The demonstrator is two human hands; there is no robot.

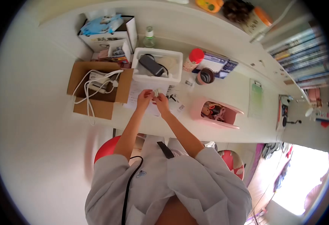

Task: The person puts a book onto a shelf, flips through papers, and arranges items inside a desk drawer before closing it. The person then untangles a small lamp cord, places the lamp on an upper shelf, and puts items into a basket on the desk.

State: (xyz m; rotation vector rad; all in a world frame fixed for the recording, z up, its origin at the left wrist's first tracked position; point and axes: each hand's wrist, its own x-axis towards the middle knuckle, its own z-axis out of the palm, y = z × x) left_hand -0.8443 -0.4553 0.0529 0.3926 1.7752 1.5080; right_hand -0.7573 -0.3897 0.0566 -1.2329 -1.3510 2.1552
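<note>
Over the papers (134, 93) on the desk, my two hands come together around a small whitish bundle (157, 92), possibly a coiled cord; its kind is too small to tell. My left hand (145, 99) pinches it from the left, and my right hand (161, 102) grips it from the right. Just beyond the hands stands a white plastic tub (139, 77) with a dark grey block-shaped device (151, 65) and a black cord in it. To the left, an open cardboard box (121, 87) holds a white power strip (98, 83), its cable looping over the front edge.
A pink bin (197, 110) of small items sits at right. Behind are a red-lidded container (194, 60), a cup (205, 76), a blue-and-white calendar (219, 64) and a clear bottle (148, 37). A shelf (224, 28) overhangs the desk's back; books (303, 56) stand at upper right.
</note>
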